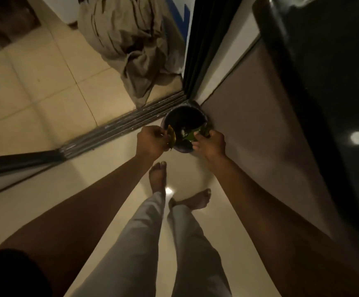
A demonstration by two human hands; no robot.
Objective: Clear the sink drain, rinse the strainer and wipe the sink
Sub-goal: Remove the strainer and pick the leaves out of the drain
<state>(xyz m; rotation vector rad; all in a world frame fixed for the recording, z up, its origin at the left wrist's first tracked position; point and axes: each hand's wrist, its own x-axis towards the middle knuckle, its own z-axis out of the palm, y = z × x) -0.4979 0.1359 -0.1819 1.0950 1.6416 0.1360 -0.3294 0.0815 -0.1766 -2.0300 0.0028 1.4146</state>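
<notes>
Green leaf scraps (197, 133) are pinched in the right hand (210, 143), a yellowish scrap (171, 133), perhaps a peel, in the left hand (151, 141), both over a dark bin (184, 116) at frame centre. Glossy cream floor (35, 99), sliding-door track (118, 127), crumpled beige cloth (131, 39) at the top.

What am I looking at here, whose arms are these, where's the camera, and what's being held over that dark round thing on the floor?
There is no machine: a camera worn on a person's head looks straight down, so you see their own arms, light trousers and bare feet. The dark round thing is a small bin standing on the tiled floor in a corner beside a sliding-door track. The left hand pinches a yellowish leaf scrap at the bin's rim, and the right hand grips green leafy scraps over it. A bunched beige curtain hangs beyond the track. No sink is in view.
</notes>
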